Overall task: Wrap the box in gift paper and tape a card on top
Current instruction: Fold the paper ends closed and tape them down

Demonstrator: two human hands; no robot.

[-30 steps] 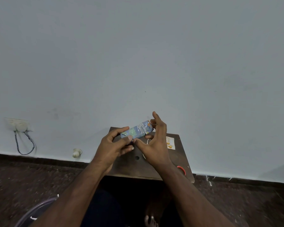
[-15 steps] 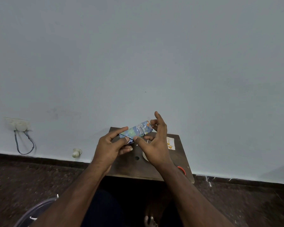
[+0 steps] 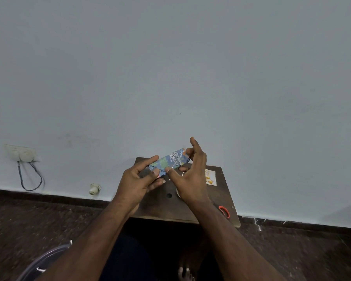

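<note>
Both my hands hold the wrapped box (image 3: 169,161) at mid-frame, above the small table (image 3: 160,207).

My left hand (image 3: 137,182) pinches its lower-left end, thumb and fingers curled round it; my right hand (image 3: 190,179) presses thumb to the near edge, fingers curled at the upper-right end, forefinger raised. The card (image 3: 210,177) lies on the table, right.

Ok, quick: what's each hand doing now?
Left hand: pinching the wrapped box at its near end.
Right hand: holding the box's far end.

A plain room, likely in a home. Bare wall (image 3: 190,67), dark floor (image 3: 28,230), socket (image 3: 21,153), small wooden table (image 3: 162,207).
</note>
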